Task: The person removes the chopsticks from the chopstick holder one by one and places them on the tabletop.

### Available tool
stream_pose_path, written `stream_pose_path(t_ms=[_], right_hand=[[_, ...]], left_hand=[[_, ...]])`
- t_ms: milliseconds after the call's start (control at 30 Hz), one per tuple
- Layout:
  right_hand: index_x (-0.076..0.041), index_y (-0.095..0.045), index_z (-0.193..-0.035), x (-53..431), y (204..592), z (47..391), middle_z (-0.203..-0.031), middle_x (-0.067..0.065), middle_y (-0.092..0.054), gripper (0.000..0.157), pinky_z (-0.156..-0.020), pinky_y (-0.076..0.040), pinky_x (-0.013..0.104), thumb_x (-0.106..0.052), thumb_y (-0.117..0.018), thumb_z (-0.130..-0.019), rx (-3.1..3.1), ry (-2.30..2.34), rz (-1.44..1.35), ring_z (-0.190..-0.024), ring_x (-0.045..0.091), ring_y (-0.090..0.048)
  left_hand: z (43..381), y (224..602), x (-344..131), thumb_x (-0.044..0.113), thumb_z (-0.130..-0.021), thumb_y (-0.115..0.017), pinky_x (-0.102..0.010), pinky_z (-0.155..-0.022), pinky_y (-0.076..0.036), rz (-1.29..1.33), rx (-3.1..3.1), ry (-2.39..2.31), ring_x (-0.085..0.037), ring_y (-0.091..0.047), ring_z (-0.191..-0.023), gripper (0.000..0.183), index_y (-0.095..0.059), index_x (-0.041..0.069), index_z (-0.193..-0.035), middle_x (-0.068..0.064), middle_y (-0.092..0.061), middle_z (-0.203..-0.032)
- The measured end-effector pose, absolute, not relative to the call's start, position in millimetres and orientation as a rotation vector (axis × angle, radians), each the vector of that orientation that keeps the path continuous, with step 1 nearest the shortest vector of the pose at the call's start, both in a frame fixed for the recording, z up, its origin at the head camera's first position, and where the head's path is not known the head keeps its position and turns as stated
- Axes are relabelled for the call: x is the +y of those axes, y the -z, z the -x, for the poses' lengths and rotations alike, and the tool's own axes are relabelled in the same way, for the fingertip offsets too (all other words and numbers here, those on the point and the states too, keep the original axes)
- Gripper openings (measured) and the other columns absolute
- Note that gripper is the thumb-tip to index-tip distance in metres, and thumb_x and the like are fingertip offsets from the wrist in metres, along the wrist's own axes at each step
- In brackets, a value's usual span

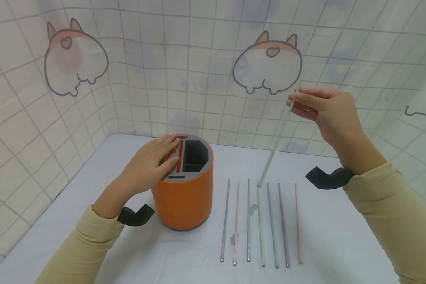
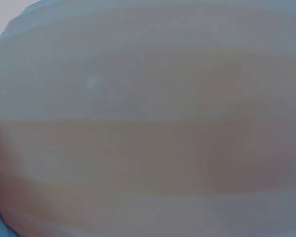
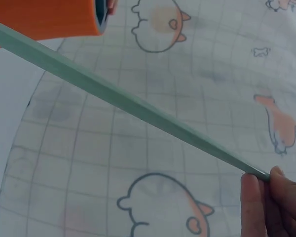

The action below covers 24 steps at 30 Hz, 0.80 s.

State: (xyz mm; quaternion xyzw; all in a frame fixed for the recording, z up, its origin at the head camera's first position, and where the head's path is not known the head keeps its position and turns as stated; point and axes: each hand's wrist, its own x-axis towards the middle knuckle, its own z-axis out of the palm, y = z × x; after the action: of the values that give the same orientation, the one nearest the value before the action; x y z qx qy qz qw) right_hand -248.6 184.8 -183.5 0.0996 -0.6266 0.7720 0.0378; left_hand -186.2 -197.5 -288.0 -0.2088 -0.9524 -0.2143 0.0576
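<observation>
My right hand (image 1: 326, 108) is raised at the right and pinches one end of a pale green chopstick (image 1: 276, 142) between thumb and fingertips. The chopstick slants down to the left, its lower end overlapping the top of a green chopstick (image 1: 260, 225) on the table. In the right wrist view the pinched chopstick (image 3: 138, 112) crosses the picture. My left hand (image 1: 149, 161) rests on the grey slotted top of an orange cylindrical utensil holder (image 1: 184, 205), fingers extended over the slots. A blurred pale surface fills the left wrist view, hiding the hand there.
Several chopsticks lie side by side on the white table (image 1: 177, 252), including a purple one (image 1: 225, 225), a pink one (image 1: 298, 225) and a blue one (image 1: 272, 227). A curtain (image 1: 170, 79) with a grid and animal drawings hangs behind. The holder has an open dark compartment (image 1: 195, 152).
</observation>
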Motion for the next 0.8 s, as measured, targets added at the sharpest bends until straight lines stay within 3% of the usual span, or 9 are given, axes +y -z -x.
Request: stream_pose_path(t_ms=[367, 600, 800], right_hand=[[-0.011, -0.080, -0.090, 242.8, 214.9, 251.2, -0.086, -0.001, -0.079, 0.007, -0.075, -0.061, 0.020, -0.007, -0.076, -0.086, -2.201, -2.255, -0.178, -0.082, 0.010, -0.076], [-0.019, -0.081, -0.090, 269.3, 237.4, 252.7, -0.088, -0.006, -0.078, 0.009, -0.077, -0.060, 0.019, -0.012, -0.074, -0.089, -2.370, -2.191, -0.085, -0.084, 0.007, -0.075], [-0.018, -0.080, -0.088, 289.1, 264.1, 258.1, -0.088, -0.005, -0.078, 0.019, -0.075, -0.061, 0.020, -0.004, -0.069, -0.092, -2.469, -2.248, -0.100, -0.083, 0.007, -0.075]], left_hand=[[187.4, 288.1, -198.5, 0.035, -0.106, -0.040, -0.053, -0.127, -0.012, 0.631, -2.892, 0.654, -0.036, -0.020, -0.154, 0.058, -0.031, 0.006, -0.156, -0.013, -0.025, -0.165], [188.9, 288.5, -199.1, 0.035, -0.106, -0.040, -0.053, -0.127, -0.013, 0.634, -2.883, 0.661, -0.035, -0.021, -0.154, 0.058, -0.032, 0.006, -0.155, -0.013, -0.026, -0.165], [190.6, 290.3, -200.5, 0.034, -0.105, -0.041, -0.051, -0.128, -0.012, 0.619, -2.893, 0.662, -0.033, -0.020, -0.154, 0.058, -0.032, 0.006, -0.156, -0.011, -0.025, -0.165]])
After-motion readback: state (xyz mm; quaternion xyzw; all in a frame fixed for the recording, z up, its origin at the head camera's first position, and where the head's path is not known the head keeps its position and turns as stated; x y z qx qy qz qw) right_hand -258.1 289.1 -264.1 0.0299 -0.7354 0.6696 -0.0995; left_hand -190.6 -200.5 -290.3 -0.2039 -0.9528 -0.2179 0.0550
